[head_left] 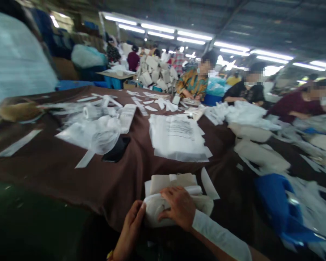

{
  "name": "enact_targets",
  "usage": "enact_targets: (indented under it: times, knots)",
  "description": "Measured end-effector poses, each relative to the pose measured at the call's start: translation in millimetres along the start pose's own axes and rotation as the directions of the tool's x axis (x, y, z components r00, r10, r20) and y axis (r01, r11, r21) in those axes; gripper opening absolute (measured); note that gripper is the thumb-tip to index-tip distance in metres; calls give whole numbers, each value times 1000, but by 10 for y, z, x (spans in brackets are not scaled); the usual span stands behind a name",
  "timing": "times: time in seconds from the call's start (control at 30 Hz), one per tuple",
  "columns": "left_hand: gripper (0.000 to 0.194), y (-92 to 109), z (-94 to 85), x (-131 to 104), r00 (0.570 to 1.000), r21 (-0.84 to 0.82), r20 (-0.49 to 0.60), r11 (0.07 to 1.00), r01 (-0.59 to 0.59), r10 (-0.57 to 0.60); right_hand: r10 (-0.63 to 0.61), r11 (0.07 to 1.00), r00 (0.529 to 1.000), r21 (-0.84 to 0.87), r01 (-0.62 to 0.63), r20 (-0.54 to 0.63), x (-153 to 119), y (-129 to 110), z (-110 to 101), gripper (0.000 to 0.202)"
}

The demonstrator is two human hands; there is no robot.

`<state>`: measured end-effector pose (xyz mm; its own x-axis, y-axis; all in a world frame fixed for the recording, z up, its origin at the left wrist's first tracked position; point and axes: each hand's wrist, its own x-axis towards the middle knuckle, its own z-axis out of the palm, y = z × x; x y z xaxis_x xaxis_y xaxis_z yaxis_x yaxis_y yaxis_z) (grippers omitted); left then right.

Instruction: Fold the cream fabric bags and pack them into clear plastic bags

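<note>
At the near edge of the brown table cloth [70, 170], a folded white bundle [163, 210] sits on top of a beige folded piece [174, 180]. The right hand [179, 206] lies flat over the bundle, fingers spread and curled over its top, pressing it down. The left hand [132, 226] clasps the bundle's left end, thumb up against it. Farther from the bundle, toward the cloth's middle, lies a stack of printed white bags [178, 139]; left of that stack are crumpled clear plastic bags [97, 132] and a black object [116, 149]. Right of the bundle lies a blue bag [277, 203]. Other people [195, 81] work along the far side.
</note>
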<state>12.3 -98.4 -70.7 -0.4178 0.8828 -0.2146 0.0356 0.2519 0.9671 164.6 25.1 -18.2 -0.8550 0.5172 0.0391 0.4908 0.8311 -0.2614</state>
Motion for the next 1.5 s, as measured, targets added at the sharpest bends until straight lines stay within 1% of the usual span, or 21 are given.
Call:
enact_targets:
  times: [0.07, 0.1, 0.13, 0.2, 0.27, 0.33, 0.4, 0.47, 0.53, 0.57, 0.6, 0.63, 0.7, 0.73, 0.8, 0.93, 1.03, 1.17, 1.27, 1.4, 1.5]
  knots:
    - [47, 37, -176, 70, 978, 331, -111, 934, -131, 177, -5, 999, 1000, -51, 5, -9, 130, -42, 127, 59]
    - [49, 98, -238, 126, 940, 493, -132, 844, -213, 315, -1, 997, 1000, -73, -1, -22, 210, -63, 183, 60]
    - [50, 184, -266, 186, 882, 623, -111, 723, -298, 459, 8, 996, 999, -85, -11, -36, 288, -84, 229, 60]
    - [47, 393, -213, 306, 744, 760, 70, 448, -471, 664, -13, 997, 998, -72, 8, -68, 393, -128, 282, 59]
    - [44, 563, -55, 431, 633, 737, 283, 259, -624, 721, -58, 998, 988, -39, 53, -143, 360, -157, 286, 43]
    - [42, 631, 98, 572, 563, 655, 441, 178, -734, 699, -115, 992, 952, 13, 123, -284, 139, -131, 255, 23]
    - [42, 610, 169, 713, 519, 609, 527, 128, -783, 673, -122, 971, 867, 123, 205, -482, -249, -21, 212, 18]
    - [43, 552, 158, 829, 497, 612, 567, 68, -788, 657, 4, 920, 756, 300, 254, -655, -704, 178, 172, 22]
    - [46, 500, 117, 913, 495, 628, 582, 31, -778, 645, 288, 863, 669, 489, 129, -685, -1083, 440, 151, 23]
    - [47, 481, 98, 945, 504, 634, 584, 30, -773, 636, 397, 833, 648, 552, 44, -650, -1206, 578, 154, 23]
    - [47, 466, 85, 974, 520, 641, 584, 40, -767, 623, 447, 815, 664, 578, -27, -599, -1277, 711, 168, 24]
    - [47, 453, 76, 1002, 543, 648, 580, 61, -759, 608, 429, 824, 722, 562, -68, -542, -1297, 832, 191, 25]
    - [46, 433, 62, 1056, 606, 667, 558, 129, -734, 568, 246, 896, 876, 442, -43, -414, -1217, 1017, 249, 26]
    - [47, 425, 53, 1082, 638, 676, 544, 165, -718, 545, 159, 923, 924, 384, -14, -347, -1140, 1079, 274, 25]
    - [48, 412, 25, 1127, 694, 694, 523, 225, -684, 496, 102, 936, 951, 351, 6, -290, -977, 1146, 304, 21]
    - [53, 401, -23, 1154, 765, 747, 503, 243, -619, 403, 219, 853, 909, 521, -3, -355, -794, 1146, 305, 16]
    - [50, 412, -12, 1108, 822, 841, 458, 135, -524, 337, 308, 780, 869, 626, 3, -388, -762, 1073, 318, 15]
    - [40, 513, 89, 973, 892, 909, 411, -4, -418, 187, 531, 658, 749, 749, -69, -397, -746, 897, 397, 24]
    - [40, 659, 301, 852, 884, 891, 453, -78, -446, 115, 592, 609, 699, 791, -62, -400, -787, 806, 466, 23]
    - [50, 834, 751, 737, 802, 800, 597, -61, -597, -6, 517, 586, 764, 810, 14, -386, -902, 845, 484, 23]
    - [48, 879, 1001, 700, 830, 830, 557, -14, -558, -14, 474, 543, 812, 839, 35, -341, -950, 919, 480, 25]
